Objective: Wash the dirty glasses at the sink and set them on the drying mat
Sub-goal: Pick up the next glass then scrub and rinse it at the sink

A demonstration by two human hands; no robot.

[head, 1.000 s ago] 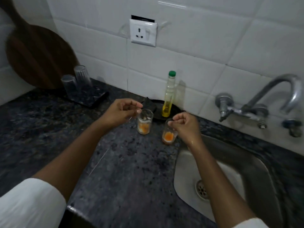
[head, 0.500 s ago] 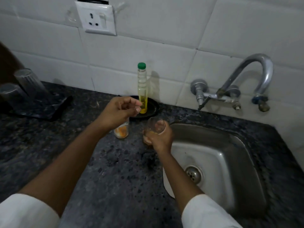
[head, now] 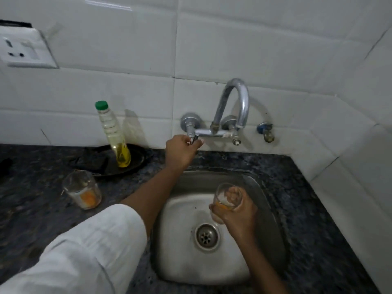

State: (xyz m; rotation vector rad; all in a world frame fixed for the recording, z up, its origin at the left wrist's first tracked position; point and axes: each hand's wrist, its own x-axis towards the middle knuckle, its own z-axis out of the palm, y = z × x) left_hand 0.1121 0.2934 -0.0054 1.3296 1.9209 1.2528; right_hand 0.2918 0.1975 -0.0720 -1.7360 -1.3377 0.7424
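My right hand (head: pixel 236 215) grips a small dirty glass (head: pixel 228 197) with orange residue, held tilted over the steel sink (head: pixel 191 257), below the tap spout (head: pixel 235 100). My left hand (head: pixel 180 151) reaches across to the wall and closes on the left tap handle (head: pixel 193 134). No water runs from the spout. A second dirty glass (head: pixel 82 189) with orange residue stands upright on the dark counter, left of the sink. The drying mat is out of view.
A bottle of yellow liquid with a green cap (head: pixel 114 134) stands on a black tray (head: pixel 135 164) behind the second glass. A wall socket (head: pixel 23 49) sits at upper left. A small side tap (head: pixel 266 131) is right of the faucet. The drain (head: pixel 206 235) is open.
My right hand carried its glass from the counter to above the sink. My left hand left the other glass and went to the tap handle. The view swung right.
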